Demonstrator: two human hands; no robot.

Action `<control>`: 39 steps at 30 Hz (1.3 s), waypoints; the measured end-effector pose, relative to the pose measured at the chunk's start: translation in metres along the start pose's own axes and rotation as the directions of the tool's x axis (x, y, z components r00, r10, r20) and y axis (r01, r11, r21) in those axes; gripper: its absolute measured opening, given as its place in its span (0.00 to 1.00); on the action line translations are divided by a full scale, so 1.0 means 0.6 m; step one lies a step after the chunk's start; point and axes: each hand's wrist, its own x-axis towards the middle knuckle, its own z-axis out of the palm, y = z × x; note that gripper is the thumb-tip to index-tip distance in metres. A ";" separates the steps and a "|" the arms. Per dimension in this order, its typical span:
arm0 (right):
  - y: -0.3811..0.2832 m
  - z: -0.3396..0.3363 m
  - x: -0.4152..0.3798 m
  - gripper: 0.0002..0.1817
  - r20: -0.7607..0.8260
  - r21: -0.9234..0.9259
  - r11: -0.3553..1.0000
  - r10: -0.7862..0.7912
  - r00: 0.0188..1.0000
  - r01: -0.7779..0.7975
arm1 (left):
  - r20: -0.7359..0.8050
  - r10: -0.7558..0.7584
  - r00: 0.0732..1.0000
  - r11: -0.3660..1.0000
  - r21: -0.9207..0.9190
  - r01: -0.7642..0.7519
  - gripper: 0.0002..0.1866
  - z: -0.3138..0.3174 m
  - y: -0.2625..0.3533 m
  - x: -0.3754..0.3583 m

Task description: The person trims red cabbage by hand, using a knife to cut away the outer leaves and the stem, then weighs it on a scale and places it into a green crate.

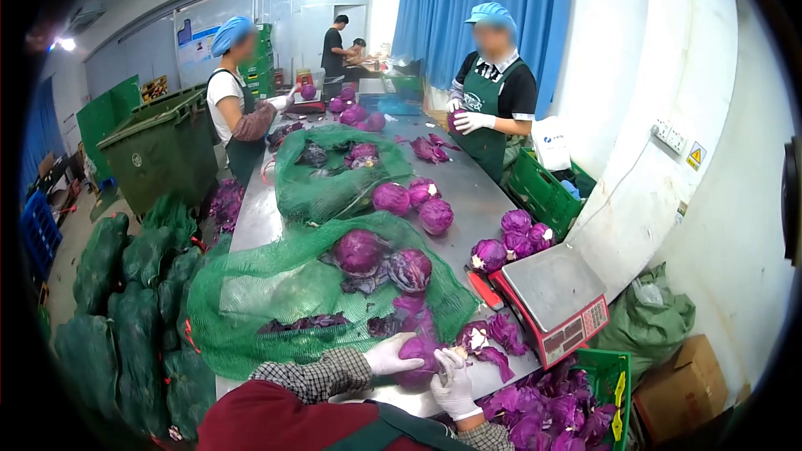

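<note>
My gloved left hand (393,355) is closed around the left side of a red cabbage (418,352) at the near edge of the table. On the cabbage's right side, the bent fingers of my gloved right hand (454,386) grip it near its lower edge; whether they pinch a leaf is too small to tell. Loose purple leaves (493,359) and a pale cut stem lie just right of my hands. Beyond them a green mesh bag (251,301) spreads over the table, with two larger cabbages (359,252) and leaf scraps at its opening.
A red digital scale (551,292) stands on the right, with several cabbages (516,238) behind it. Below my right hand is a green crate (614,376) of leaves. Full mesh sacks (138,351) line the left floor. Two co-workers (493,92) handle cabbages across the steel table (468,192).
</note>
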 end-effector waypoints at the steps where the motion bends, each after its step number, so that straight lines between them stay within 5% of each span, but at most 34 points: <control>1: 0.007 0.006 0.002 0.24 0.012 -0.042 0.998 -0.045 0.999 0.045 | 0.012 -0.004 1.000 1.000 -0.005 0.005 0.48 -0.006 0.010 0.000; 3: 0.011 0.006 0.001 0.25 0.003 -0.100 0.988 -0.115 0.993 0.114 | 0.030 -0.025 0.999 0.999 -0.023 0.025 0.47 -0.002 0.005 0.006; 10: 0.017 -0.008 -0.010 0.17 0.140 -0.017 0.987 0.158 0.977 -0.157 | 0.089 -0.050 0.995 0.996 -0.068 0.056 0.44 -0.006 0.009 0.030; 12: 0.029 0.001 -0.014 0.14 0.079 0.004 0.991 0.131 0.988 -0.132 | 0.086 -0.039 0.996 0.999 -0.019 0.041 0.47 -0.004 0.007 0.038; 16: 0.035 -0.005 -0.035 0.09 0.124 0.047 0.943 0.322 0.939 -0.330 | 0.115 -0.207 0.972 0.959 -0.175 0.225 0.47 0.001 -0.020 0.073; 18: 0.045 -0.008 -0.074 0.08 -0.018 0.109 0.957 0.273 0.962 -0.270 | 0.089 -0.316 0.945 0.862 -0.390 0.325 0.43 0.001 -0.007 0.080; 19: 0.039 -0.029 -0.096 0.07 -0.044 0.212 0.911 0.371 0.928 -0.354 | 0.127 -0.328 0.936 0.799 -0.491 0.347 0.42 0.002 -0.024 0.090; 21: 0.027 -0.092 -0.135 0.08 -0.102 0.352 0.766 0.602 0.792 -0.537 | 0.162 -0.345 0.924 0.630 -0.690 0.356 0.36 0.005 -0.031 0.088; 22: 0.034 -0.125 -0.154 0.08 -0.149 0.398 0.671 0.720 0.678 -0.626 | 0.255 -0.444 0.859 0.508 -0.718 0.476 0.34 -0.005 -0.003 0.076; 25: 0.192 -0.174 -0.257 0.18 -0.550 0.168 0.806 0.555 0.624 -0.568 | 0.382 -0.395 0.835 0.183 -0.858 0.479 0.32 0.040 0.006 0.054; 26: 0.133 -0.196 -0.225 0.21 -0.609 -0.033 0.829 0.427 0.668 -0.559 | 0.411 -0.321 0.853 0.168 -0.862 0.478 0.32 0.057 -0.014 0.050; 27: 0.075 -0.206 -0.184 0.27 -0.517 0.027 0.787 0.538 0.666 -0.616 | 0.444 -0.246 0.861 0.087 -0.875 0.476 0.33 0.062 0.020 0.044; 28: 0.079 -0.176 -0.170 0.28 -0.514 0.206 0.861 0.499 0.698 -0.464 | 0.471 -0.173 0.865 -0.004 -0.879 0.478 0.33 0.068 0.059 0.030; 30: -0.001 -0.166 -0.101 0.26 -0.102 0.574 0.676 0.619 0.778 -0.462 | 0.630 -0.129 0.766 -0.036 -0.775 0.631 0.36 0.077 0.078 0.017; 32: 0.026 -0.067 -0.096 0.32 -0.087 0.291 0.884 0.405 0.910 -0.365 | 0.698 -0.199 0.688 0.139 -0.675 0.725 0.37 0.082 0.054 0.010; 33: 0.014 -0.059 -0.086 0.33 -0.102 0.250 0.890 0.416 0.904 -0.382 | 0.763 -0.248 0.597 0.211 -0.559 0.802 0.38 0.070 0.040 0.015; 35: 0.028 -0.046 -0.080 0.36 -0.061 0.320 0.844 0.473 0.879 -0.431 | 0.286 -0.148 0.947 0.681 -0.665 0.307 0.38 0.076 0.009 0.011; 36: 0.051 -0.035 -0.082 0.36 0.000 0.425 0.777 0.513 0.859 -0.464 | 0.031 0.017 0.999 0.831 -0.557 0.003 0.38 0.074 -0.004 0.012; 37: 0.030 -0.067 -0.063 0.37 0.062 0.369 0.783 0.517 0.854 -0.501 | -0.072 0.138 0.988 0.968 -0.203 -0.150 0.47 0.048 0.075 -0.008; 38: 0.036 -0.063 -0.060 0.38 0.064 0.310 0.798 0.525 0.849 -0.517 | 0.037 0.463 0.885 0.850 0.265 -0.456 0.53 0.030 0.093 -0.003; 39: 0.042 -0.062 -0.058 0.37 0.056 0.323 0.816 0.488 0.871 -0.479 | 0.097 0.487 0.868 0.819 0.295 -0.492 0.56 0.034 0.101 0.004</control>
